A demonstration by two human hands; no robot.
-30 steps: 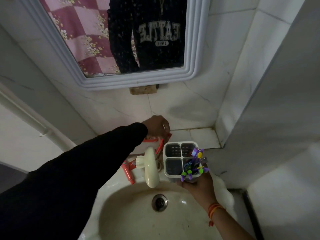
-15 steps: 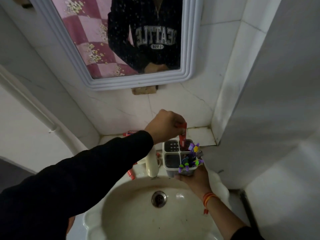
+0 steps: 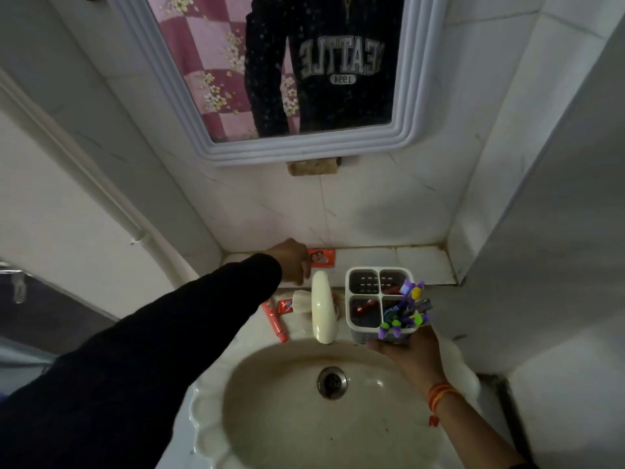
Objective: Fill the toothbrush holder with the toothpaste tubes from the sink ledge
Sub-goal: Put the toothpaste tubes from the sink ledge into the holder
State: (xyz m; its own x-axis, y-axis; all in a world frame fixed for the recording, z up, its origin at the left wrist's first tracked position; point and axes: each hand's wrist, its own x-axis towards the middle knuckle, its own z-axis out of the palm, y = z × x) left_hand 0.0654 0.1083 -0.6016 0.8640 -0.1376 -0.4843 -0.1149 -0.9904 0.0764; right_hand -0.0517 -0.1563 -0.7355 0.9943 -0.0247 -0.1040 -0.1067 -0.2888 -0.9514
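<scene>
**Left hand reaching for the next tube at the back of the ledge**

I look down on a pale sink (image 3: 203,431) under a mirror (image 3: 280,150). My right hand (image 3: 411,353), at 4 o'clock from the tap (image 3: 323,306), is wrapped round the base of a white four-cell holder (image 3: 351,289) and keeps it just above the basin edge. Purple and green brushes (image 3: 404,313) crowd its near-right cell. Something red shows in the near-left and far-right cells, likely tubes already in. The far-left cell looks empty.

My left hand (image 3: 292,260), in a dark sleeve (image 3: 152,350), lies on the ledge at 11 o'clock from the tap, fingers curled down beside a flat orange-red tube (image 3: 323,258) against the wall. I cannot tell whether the fingers have closed on it.

Two more red tubes (image 3: 275,319) lie at 9 o'clock from the tap, partly tucked behind it.

I judge these tubes light, soft and crushable, perhaps slick on a damp ledge. A pinch across the flat crimped end or the stiffer shoulder by the cap should hold without squeezing paste out, and cap-down entry suits the narrow cells.
</scene>
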